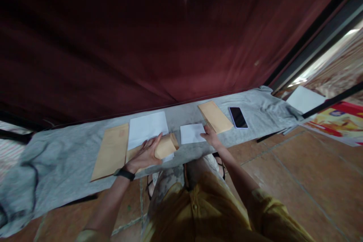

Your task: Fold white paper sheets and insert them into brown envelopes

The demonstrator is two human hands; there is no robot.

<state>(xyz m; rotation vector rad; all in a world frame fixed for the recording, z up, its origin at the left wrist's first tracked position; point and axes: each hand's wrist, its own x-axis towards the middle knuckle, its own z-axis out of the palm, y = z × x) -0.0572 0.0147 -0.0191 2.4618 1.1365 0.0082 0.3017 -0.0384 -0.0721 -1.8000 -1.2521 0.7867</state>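
Note:
My left hand (146,155) grips a brown paper envelope (166,146), thumb on the near side and fingers on the far side. The envelope's right end bulges and its mouth gapes. Beneath it lies a white sheet of paper (148,125), partly covered by hand and envelope. My right hand (210,136) pinches the right edge of a smaller folded white paper (191,133), which rests close to the cloth. Left of the sheet lies a flat brown envelope (112,151). Another brown envelope (216,117) lies just beyond my right hand.
A phone (238,117) with a dark screen lies on the right of the narrow bench, which a grey cloth (65,162) covers. A dark red curtain (181,38) hangs behind. Dark metal bars frame both sides. A colourful printed package (340,121) is at far right.

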